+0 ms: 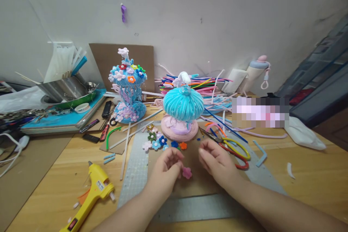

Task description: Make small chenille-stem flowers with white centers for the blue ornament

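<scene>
My left hand [168, 168] is closed, with thumb and fingers pinched at the edge of a small pink pipe-cleaner flower [187, 173]. Across from it, my right hand [217, 161] has its fingers curled together, and whatever they may hold is hidden. Just beyond both hands lie loose pipe-cleaner flowers in blue [163, 140], orange [183, 145] and other colours. Behind them stands a pipe-cleaner piece with a turquoise domed top [183, 103] on a round pink base [179, 132]. A similar blue piece covered in flowers [128, 76] stands to its left.
A yellow glue gun [99, 183] lies at the left front. Red- and yellow-handled tools [239, 152] rest right of my hands on the cutting mat [136, 174]. Bundled pipe cleaners [217, 99] lie along the wall. A metal bowl [65, 87] stands back left.
</scene>
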Demonstrator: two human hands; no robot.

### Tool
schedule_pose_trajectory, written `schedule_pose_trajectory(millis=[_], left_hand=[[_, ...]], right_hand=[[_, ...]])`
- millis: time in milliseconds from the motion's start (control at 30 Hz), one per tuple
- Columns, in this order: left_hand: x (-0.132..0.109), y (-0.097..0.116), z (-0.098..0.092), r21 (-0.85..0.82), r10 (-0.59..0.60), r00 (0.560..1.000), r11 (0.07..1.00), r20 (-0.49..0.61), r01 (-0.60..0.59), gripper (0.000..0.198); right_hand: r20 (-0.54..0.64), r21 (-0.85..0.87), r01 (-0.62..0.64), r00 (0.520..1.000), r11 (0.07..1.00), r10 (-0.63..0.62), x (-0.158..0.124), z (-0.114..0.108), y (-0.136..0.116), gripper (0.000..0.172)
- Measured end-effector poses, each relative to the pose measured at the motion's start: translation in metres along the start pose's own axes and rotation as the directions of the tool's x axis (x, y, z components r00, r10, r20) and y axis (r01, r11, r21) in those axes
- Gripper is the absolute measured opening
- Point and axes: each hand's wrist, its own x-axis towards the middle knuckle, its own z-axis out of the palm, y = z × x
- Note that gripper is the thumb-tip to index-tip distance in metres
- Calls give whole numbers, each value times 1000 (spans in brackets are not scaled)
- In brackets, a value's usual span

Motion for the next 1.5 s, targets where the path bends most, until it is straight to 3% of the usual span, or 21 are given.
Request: schedule_pose_trajectory(millis=[100, 200, 267, 333, 467, 633, 833, 933, 1067, 1267, 1500], left_hand=[[4, -5, -4, 86, 40, 995, 996, -88, -32, 8], [3, -13, -8, 334, 88, 993, 941, -75, -59, 6], [1, -16, -10, 511, 123, 991, 856, -43, -84, 7], [0, -17, -11, 622, 136, 991, 778, -21, -94, 8], [2, -17, -12, 667, 144, 989, 739, -17, -96, 11], [2, -20, -11, 636, 150, 989, 763, 4, -118, 10], [1, -21, -7, 554, 125, 991, 821, 55, -134, 7], [3, -20, -5, 423, 71, 997, 902, 44, -83, 6], [5, -19, -2, 255, 4, 999, 967, 44, -15, 6], [4, -14, -2, 242, -4, 1000, 970, 0, 4, 10], [3, -14, -3, 330, 29, 999, 944, -15, -22, 9]], right_hand=[[-10, 28, -67, 998, 997, 67, 9, -4, 4, 29], [-8, -147, 18, 1000, 989, -19, 14, -7, 3, 11], [80, -362, 94, 994, 927, -70, 13, -8, 0, 9], [188, -538, 131, 982, 833, -33, 8, -7, -3, 7], [323, -636, 218, 946, 740, -2, -4, 0, -8, 9], [335, -589, 228, 942, 775, -22, -5, 7, -3, 4], [226, -346, 25, 972, 938, 58, 0, 10, 2, 3], [190, -149, -69, 977, 986, 97, 1, 12, -1, 7], [195, -25, -176, 965, 984, 177, 1, 15, -3, 13], [289, 127, -231, 939, 965, 187, 1, 14, -2, 20], [255, 14, -198, 948, 980, 188, 0, 16, -3, 11]])
